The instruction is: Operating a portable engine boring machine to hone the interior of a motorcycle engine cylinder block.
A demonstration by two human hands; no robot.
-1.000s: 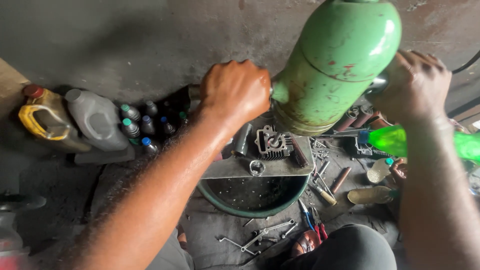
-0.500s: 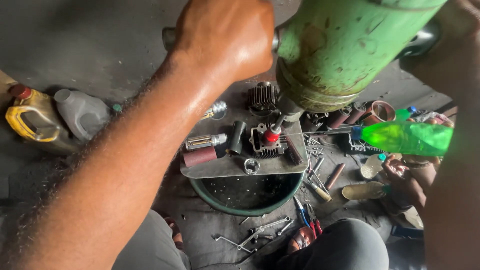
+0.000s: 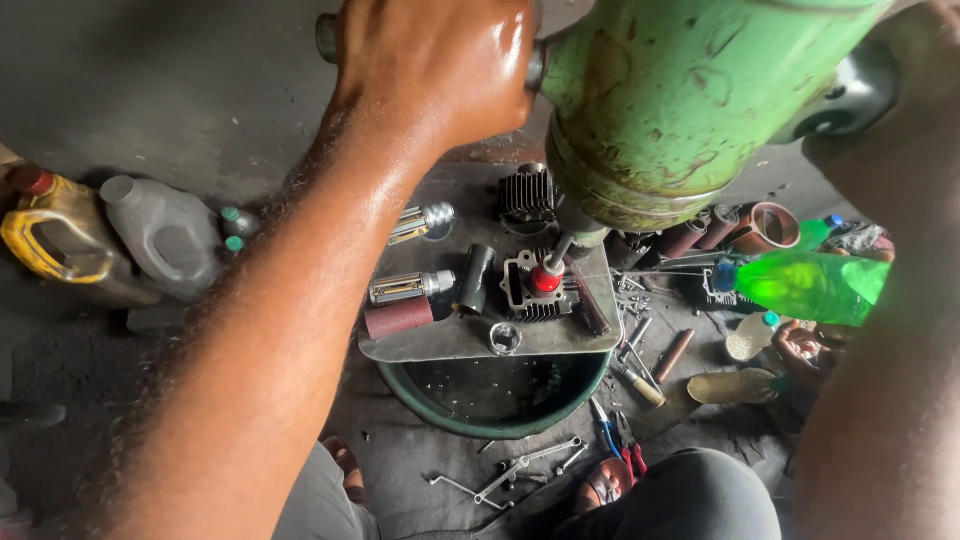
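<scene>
My left hand [image 3: 440, 65] is wrapped tight around the side handle [image 3: 328, 38] of the big green drill [image 3: 690, 100], knuckles up, fist fully closed on it, with only the handle's dark end showing past my fingers. My right hand [image 3: 905, 110] sits at the far side of the drill body near the black knob [image 3: 845, 95]; from here I cannot tell whether it grips or just rests there. The drill fills the top of my view, tilted, and its bit carries a red tip [image 3: 545, 278] that sits in the bore of the finned cylinder block [image 3: 535, 290]. That block lies on a flat metal plate [image 3: 450, 340], which rests across a dark green basin [image 3: 500, 400]. The plate is crowded: a black tube [image 3: 476, 280] just left of the block, two chrome cylinders [image 3: 405, 288], a roll of brown abrasive [image 3: 398, 318], a ring [image 3: 505, 338] close to the near edge. Room around the block is slim. Right of the plate, loose tools and a green plastic bottle [image 3: 810, 288] lie near. Left, a grey jug [image 3: 165, 235] and a yellow jug [image 3: 60, 240] stand well apart on the floor, and spanners [image 3: 520, 465] lie below the basin.
</scene>
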